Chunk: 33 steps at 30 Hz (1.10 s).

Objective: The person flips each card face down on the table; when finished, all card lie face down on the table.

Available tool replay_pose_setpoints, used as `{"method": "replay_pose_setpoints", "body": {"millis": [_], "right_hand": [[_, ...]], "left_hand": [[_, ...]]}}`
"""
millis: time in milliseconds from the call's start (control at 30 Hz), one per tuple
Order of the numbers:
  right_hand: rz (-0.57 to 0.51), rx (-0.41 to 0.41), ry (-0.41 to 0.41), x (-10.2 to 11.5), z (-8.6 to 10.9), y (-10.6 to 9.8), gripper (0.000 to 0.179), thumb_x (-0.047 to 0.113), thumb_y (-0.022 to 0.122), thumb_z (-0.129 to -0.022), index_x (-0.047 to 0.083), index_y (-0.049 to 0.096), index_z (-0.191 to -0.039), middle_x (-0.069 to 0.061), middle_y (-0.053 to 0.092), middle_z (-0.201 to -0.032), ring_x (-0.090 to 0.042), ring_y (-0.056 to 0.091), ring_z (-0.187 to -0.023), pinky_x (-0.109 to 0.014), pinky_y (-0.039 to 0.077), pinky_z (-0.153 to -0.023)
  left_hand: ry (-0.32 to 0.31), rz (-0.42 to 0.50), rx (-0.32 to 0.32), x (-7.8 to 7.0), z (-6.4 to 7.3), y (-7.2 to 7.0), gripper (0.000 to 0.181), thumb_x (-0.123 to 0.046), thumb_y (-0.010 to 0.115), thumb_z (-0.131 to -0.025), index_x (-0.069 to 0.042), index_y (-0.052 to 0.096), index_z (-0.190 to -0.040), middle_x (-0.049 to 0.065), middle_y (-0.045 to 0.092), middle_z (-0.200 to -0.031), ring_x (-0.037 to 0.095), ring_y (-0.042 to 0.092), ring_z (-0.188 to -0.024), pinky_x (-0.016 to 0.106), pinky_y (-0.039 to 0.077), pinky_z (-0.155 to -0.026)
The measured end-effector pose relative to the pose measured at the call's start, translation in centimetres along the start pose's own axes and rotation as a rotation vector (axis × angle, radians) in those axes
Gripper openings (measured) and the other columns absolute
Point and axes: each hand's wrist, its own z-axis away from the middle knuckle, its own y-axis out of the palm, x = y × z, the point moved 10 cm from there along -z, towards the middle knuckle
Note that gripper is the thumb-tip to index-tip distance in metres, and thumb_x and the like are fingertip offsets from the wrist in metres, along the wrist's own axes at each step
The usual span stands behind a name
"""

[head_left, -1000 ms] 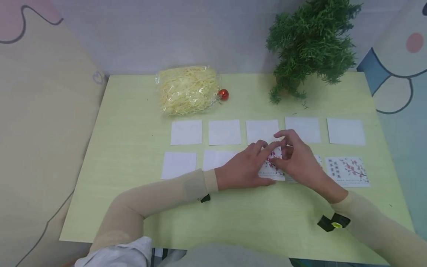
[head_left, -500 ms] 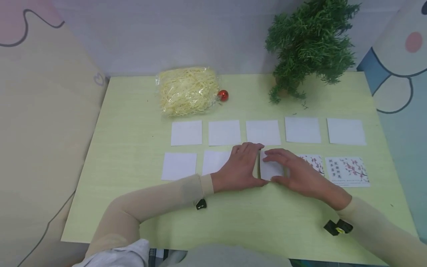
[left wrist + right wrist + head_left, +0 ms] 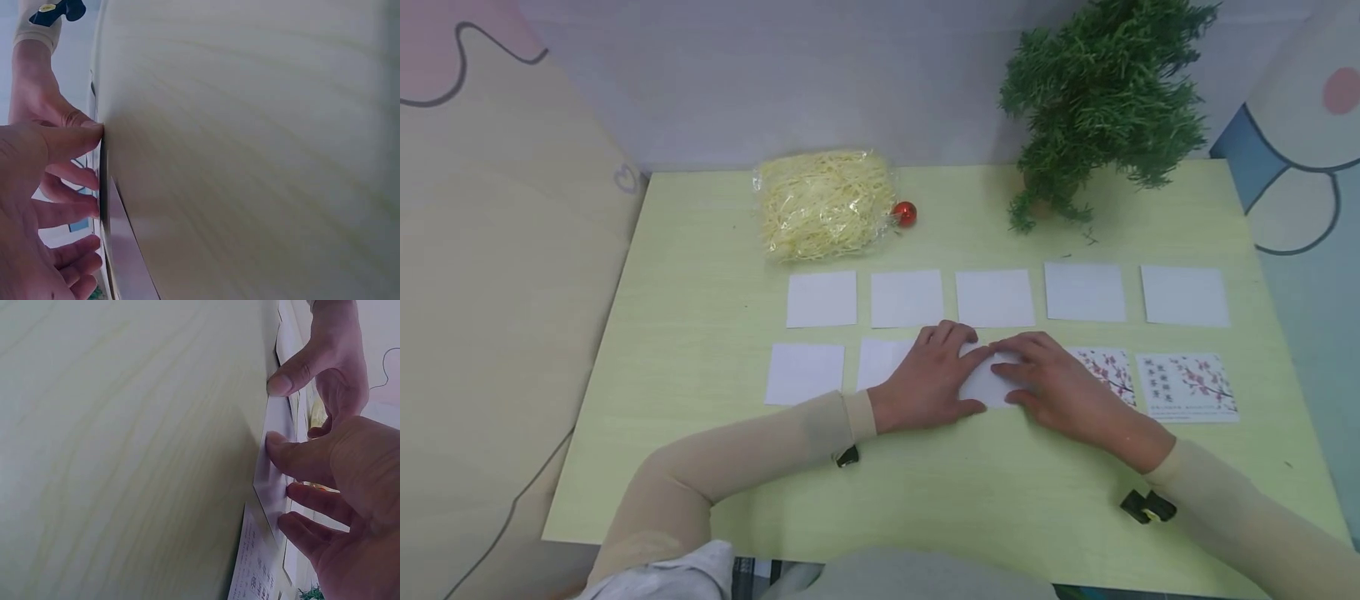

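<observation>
A small white card (image 3: 987, 387) lies plain side up on the table between my two hands in the head view. My left hand (image 3: 928, 379) rests at its left side, index finger over the card and thumb by the lower left corner. The fingers of my right hand (image 3: 1063, 387) touch its right part. The right wrist view shows the card (image 3: 273, 481) flat under the fingertips of both hands. Partly behind my right hand lies a card with pink blossoms (image 3: 1108, 368); a similar blossom card with writing (image 3: 1189, 387) sits farther right.
Several blank white cards form a row behind, such as the middle one (image 3: 996, 297); another blank card (image 3: 805, 373) lies front left. Farther back are a bag of pale yellow shreds (image 3: 827, 204), a small red ball-like object (image 3: 905, 214) and a green plant (image 3: 1105, 100).
The card between my hands showed blossoms, was turned over with its blank side up, and now lies flat slightly farther left. My right hand has lowered onto it.
</observation>
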Motion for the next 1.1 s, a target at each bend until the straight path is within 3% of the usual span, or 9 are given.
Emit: {"method": "replay_pose_setpoints", "body": {"millis": [233,400,533,667,867,1100], "right_hand": [[-0.019,-0.01,0.007,-0.3,0.2,-1.0,0.049,0.004,0.092,-0.086,0.002,0.078,-0.133,-0.017,0.065,-0.149,-0.04,0.057,-0.138,-0.06,0.051,-0.111],[-0.007,0.024,0.131,-2.9,2.1,-3.9,0.07,0.015,0.1,-0.08,0.003,0.07,-0.142,-0.016,0.061,-0.152,-0.042,0.054,-0.141,-0.065,0.046,-0.112],[0.082,0.132,0.242,-5.4,4.4,-5.0,0.097,0.026,0.107,-0.069,-0.001,0.059,-0.149,-0.024,0.056,-0.153,-0.049,0.05,-0.141,-0.071,0.04,-0.112],[0.155,0.215,0.327,-7.2,6.4,-4.8,0.111,0.033,0.11,-0.062,-0.004,0.055,-0.151,-0.029,0.055,-0.15,-0.053,0.047,-0.139,-0.074,0.037,-0.11],[0.209,0.223,0.348,-8.2,7.2,-4.4,0.101,0.026,0.11,-0.062,-0.007,0.06,-0.143,-0.03,0.058,-0.144,-0.053,0.05,-0.134,-0.075,0.038,-0.109],[0.204,0.178,0.331,-8.3,7.3,-4.8,0.096,0.024,0.109,-0.063,-0.006,0.061,-0.14,-0.029,0.059,-0.141,-0.051,0.051,-0.13,-0.074,0.042,-0.102]], "left_hand": [[0.047,-0.039,-0.001,-0.1,0.1,0.4,0.072,-0.06,0.073,-0.102,-0.019,0.058,-0.159,0.007,0.052,-0.154,0.024,0.047,-0.142,0.046,0.043,-0.116],[0.046,-0.001,-0.013,-0.5,0.1,0.1,0.074,-0.059,0.075,-0.101,-0.018,0.056,-0.16,0.006,0.05,-0.156,0.025,0.044,-0.145,0.046,0.039,-0.119],[0.072,0.007,-0.043,-1.6,-0.4,-1.0,0.074,-0.059,0.073,-0.102,-0.017,0.054,-0.16,0.006,0.051,-0.156,0.024,0.043,-0.147,0.046,0.037,-0.122],[0.121,-0.05,-0.042,-3.4,-2.0,-1.3,0.077,-0.063,0.07,-0.102,-0.016,0.053,-0.161,0.003,0.053,-0.155,0.021,0.045,-0.147,0.044,0.036,-0.124],[0.213,-0.162,0.038,-7.2,-5.6,-0.2,0.084,-0.071,0.063,-0.103,-0.012,0.051,-0.161,0.004,0.053,-0.157,0.02,0.045,-0.147,0.037,0.037,-0.124],[0.257,-0.246,0.098,-9.9,-9.2,1.0,0.08,-0.067,0.065,-0.103,-0.007,0.055,-0.155,0.001,0.057,-0.141,0.015,0.048,-0.122,0.025,0.045,-0.104]]}}
